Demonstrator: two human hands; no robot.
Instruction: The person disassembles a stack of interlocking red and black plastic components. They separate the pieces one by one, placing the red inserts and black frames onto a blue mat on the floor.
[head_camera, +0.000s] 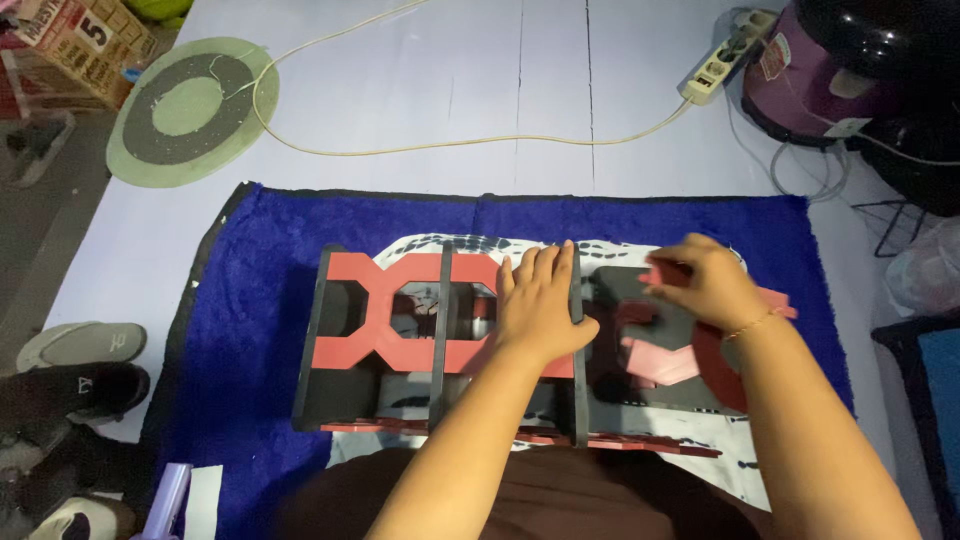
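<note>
A person's left hand (538, 305) lies flat, fingers spread, on a red-and-black slotted rack (445, 340) at the middle of a blue towel (250, 300) on the floor. The right hand (703, 283), grip closed on a red panel (668, 352), holds it over the rack's right bay. Fitting looks under way; seating calls for lining the panel up with the black dividers.
</note>
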